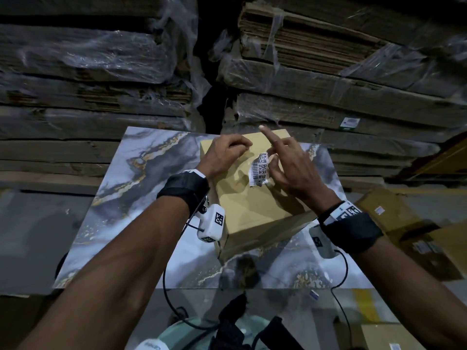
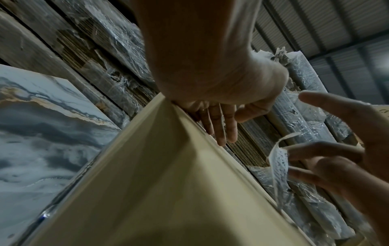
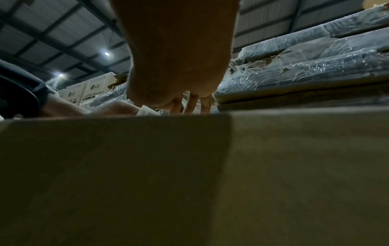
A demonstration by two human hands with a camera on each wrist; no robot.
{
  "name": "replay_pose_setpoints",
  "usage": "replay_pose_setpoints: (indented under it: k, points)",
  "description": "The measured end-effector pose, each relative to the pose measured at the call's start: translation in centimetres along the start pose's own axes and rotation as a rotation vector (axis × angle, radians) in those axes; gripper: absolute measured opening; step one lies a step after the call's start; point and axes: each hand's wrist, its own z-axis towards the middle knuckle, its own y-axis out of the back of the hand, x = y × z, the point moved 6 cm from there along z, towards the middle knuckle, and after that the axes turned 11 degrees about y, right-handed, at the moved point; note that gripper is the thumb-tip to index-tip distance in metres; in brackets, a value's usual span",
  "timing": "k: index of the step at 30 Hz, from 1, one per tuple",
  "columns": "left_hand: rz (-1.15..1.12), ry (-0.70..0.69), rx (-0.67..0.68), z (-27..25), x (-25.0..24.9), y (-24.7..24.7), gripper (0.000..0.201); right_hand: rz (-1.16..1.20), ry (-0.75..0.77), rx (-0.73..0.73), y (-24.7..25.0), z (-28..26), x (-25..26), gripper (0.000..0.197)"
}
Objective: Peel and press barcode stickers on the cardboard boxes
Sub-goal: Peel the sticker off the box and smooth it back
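A tan cardboard box (image 1: 252, 210) (image 2: 157, 183) (image 3: 189, 166) stands on a marble-patterned table (image 1: 141, 198). A white barcode sticker (image 1: 260, 170) (image 2: 280, 166) lies on the box top, its lower end down and its upper end curling up. My right hand (image 1: 271, 157) (image 2: 294, 161) pinches the sticker's upper right edge between thumb and middle finger, with the index finger raised straight. My left hand (image 1: 235, 147) rests on the far left of the box top, and its fingers (image 2: 223, 126) hook over the far edge. The right wrist view shows little beyond the box side and fingers (image 3: 193, 103).
Plastic-wrapped stacks of flattened cardboard (image 1: 328, 72) (image 1: 88, 72) rise close behind the table. More cardboard boxes (image 1: 417, 236) lie low on the right. A black cable (image 1: 341, 274) hangs from the right wrist over the table's near edge. White printed cartons (image 3: 92, 89) stand far off.
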Motion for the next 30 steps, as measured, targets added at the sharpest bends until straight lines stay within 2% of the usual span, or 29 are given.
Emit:
replay_pose_setpoints:
  k: [4,6,9,12,13,17,20,25,30]
  points:
    - [0.071,-0.064,0.041,0.1,0.4,-0.6,0.021,-0.021,-0.033,-0.055,-0.2,-1.4,-0.6,0.087]
    - [0.153,-0.104,0.036,0.0,0.4,-0.8,0.013,0.018,-0.093,-0.100,-0.1,-2.2,-1.2,0.083]
    - [0.239,-0.120,0.038,-0.2,0.4,-1.0,0.013,0.128,-0.176,-0.039,-0.5,-3.7,-1.3,0.066]
    - [0.272,-0.092,0.073,0.0,0.5,-1.1,0.022,0.168,-0.140,0.000,-0.7,-4.7,0.0,0.036]
    - [0.280,-0.090,0.082,0.0,0.4,-1.1,0.025,0.148,-0.129,0.005,-0.8,-4.9,0.3,0.033]
    - [0.293,-0.117,0.067,0.2,0.3,-1.2,0.032,0.018,-0.193,0.009,-1.2,-5.0,0.9,0.060]
    - [0.281,-0.114,0.047,0.1,0.3,-1.2,0.033,-0.073,-0.265,0.011,-1.7,-4.1,2.1,0.065]
    - [0.262,-0.092,0.033,-0.2,0.0,-1.0,0.031,-0.115,-0.394,-0.004,-2.3,-3.3,3.5,0.048]
    - [0.247,-0.069,0.033,-0.3,-0.1,-1.0,0.030,-0.041,-0.432,0.013,-1.8,-3.3,3.7,0.026]
